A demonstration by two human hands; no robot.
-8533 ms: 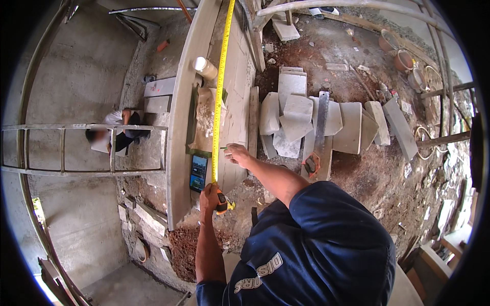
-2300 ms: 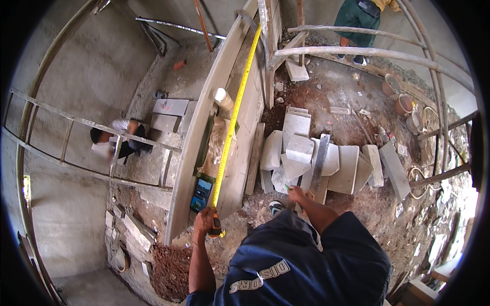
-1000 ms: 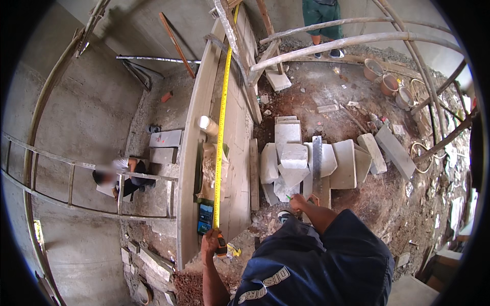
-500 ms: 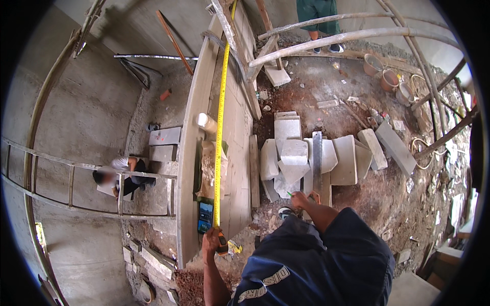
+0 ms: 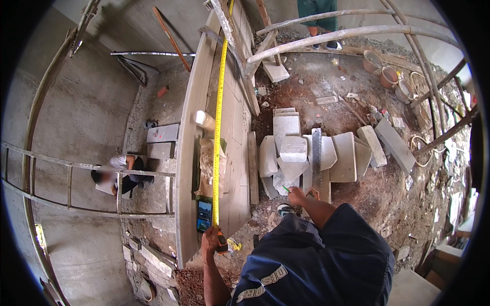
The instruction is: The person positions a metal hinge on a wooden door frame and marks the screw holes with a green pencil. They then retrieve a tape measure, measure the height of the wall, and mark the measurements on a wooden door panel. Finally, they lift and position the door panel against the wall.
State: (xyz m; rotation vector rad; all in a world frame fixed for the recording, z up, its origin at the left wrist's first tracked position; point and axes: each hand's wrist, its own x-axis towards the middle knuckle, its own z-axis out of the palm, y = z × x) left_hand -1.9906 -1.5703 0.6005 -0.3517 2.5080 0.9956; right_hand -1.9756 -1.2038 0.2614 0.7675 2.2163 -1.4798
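Observation:
My left hand (image 5: 209, 240) is closed round a black and orange tape measure (image 5: 222, 243) at the near end of a block wall. Its yellow blade (image 5: 219, 112) is drawn out far along the wall top. A phone (image 5: 204, 214) lies beside that hand on the ledge. Held in my closed right hand (image 5: 297, 196) is a thin green pen or pencil (image 5: 285, 188), its exact kind too small to tell. Close by that hand stands a toothed handsaw (image 5: 316, 153) with a brownish handle, among pale cut blocks (image 5: 293, 149); whether the hand touches it I cannot tell.
On the wall stand a white cylinder (image 5: 205, 120) and an opened bag (image 5: 206, 163). Wooden poles (image 5: 347, 36) cross at the upper right. A ladder (image 5: 92, 166) spans the left, where a person (image 5: 127, 171) crouches. Another person (image 5: 319, 20) stands at the far end near buckets (image 5: 389, 78).
My right hand has shifted slightly left and away from me with the green pen or pencil. The left hand still grips the tape measure, and the view has moved a little.

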